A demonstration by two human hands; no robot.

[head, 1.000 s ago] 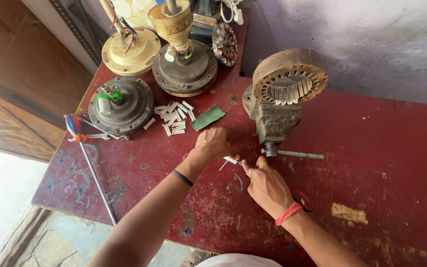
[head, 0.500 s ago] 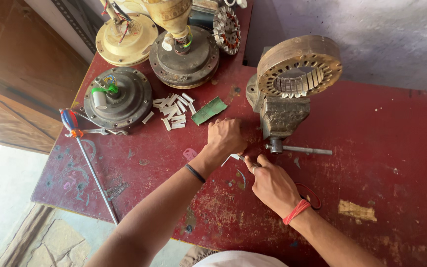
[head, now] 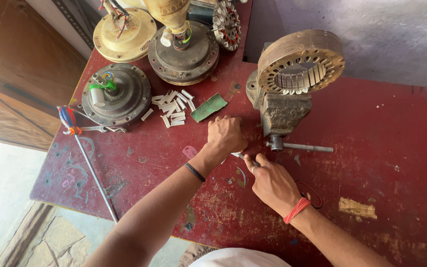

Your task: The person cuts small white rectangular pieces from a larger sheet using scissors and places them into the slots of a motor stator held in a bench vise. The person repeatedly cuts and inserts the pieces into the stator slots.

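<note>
- While both hands meet low on the red table point(head: 381, 148), the head view counts three round fan motor housings point(head: 117, 96) beyond the left hand point(head: 226, 136), one green card point(head: 209, 107) and about a dozen white slips point(head: 174, 108).
- One slotted stator ring point(head: 300, 62) sits in a vise point(head: 282, 111), just beyond the right hand point(head: 273, 183).
- A thin, pale, metallic strip point(head: 240, 156) bridges the hands; the left is clenched over one end, the right pinches the other.
- Its ends are hidden.
</note>
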